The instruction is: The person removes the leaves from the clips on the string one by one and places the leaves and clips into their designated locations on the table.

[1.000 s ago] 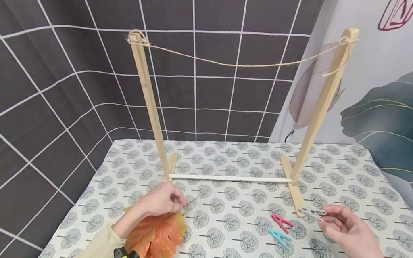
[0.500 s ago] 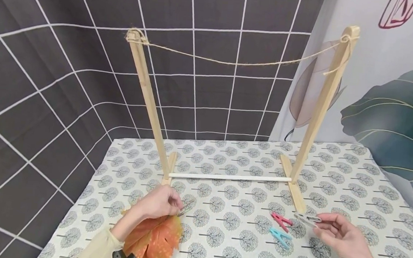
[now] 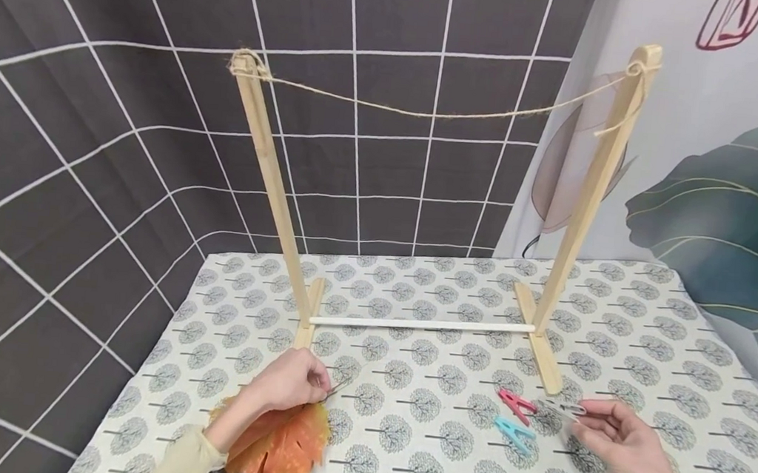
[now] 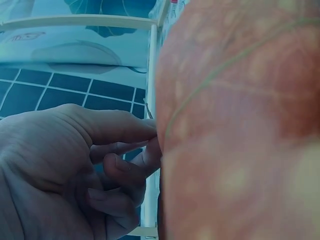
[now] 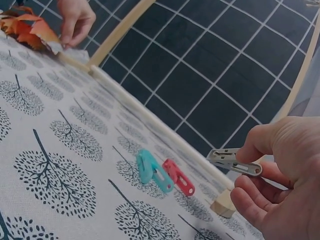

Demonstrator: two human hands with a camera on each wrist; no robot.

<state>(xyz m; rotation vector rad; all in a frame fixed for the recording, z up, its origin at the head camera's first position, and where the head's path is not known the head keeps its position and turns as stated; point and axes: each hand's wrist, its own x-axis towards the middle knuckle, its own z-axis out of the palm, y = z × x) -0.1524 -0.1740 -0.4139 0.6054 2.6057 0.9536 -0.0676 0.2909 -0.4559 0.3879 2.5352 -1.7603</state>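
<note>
Low at the left, my left hand (image 3: 290, 382) pinches the thin stem of an orange artificial maple leaf (image 3: 289, 448). That leaf fills much of the left wrist view, with the thumb and index finger of the left hand (image 4: 75, 160) at its edge. On the right, my right hand (image 3: 624, 438) holds a pale grey clothespin (image 5: 232, 161) between thumb and fingers, just above the table. A red clothespin (image 3: 516, 406) and a light blue clothespin (image 3: 513, 433) lie side by side on the cloth, left of the right hand.
A wooden stand has a left post (image 3: 270, 176), a right post (image 3: 593, 186) and a white crossbar (image 3: 422, 325) low between them. Sagging twine (image 3: 429, 114) joins the post tops. Beneath is a tree-patterned tablecloth (image 3: 427, 470); a dark grid curtain (image 3: 410, 16) hangs behind.
My right hand has moved a little left with the grey clothespin, closer to the red one. The left hand has shifted slightly down with the leaf, which has turned.
</note>
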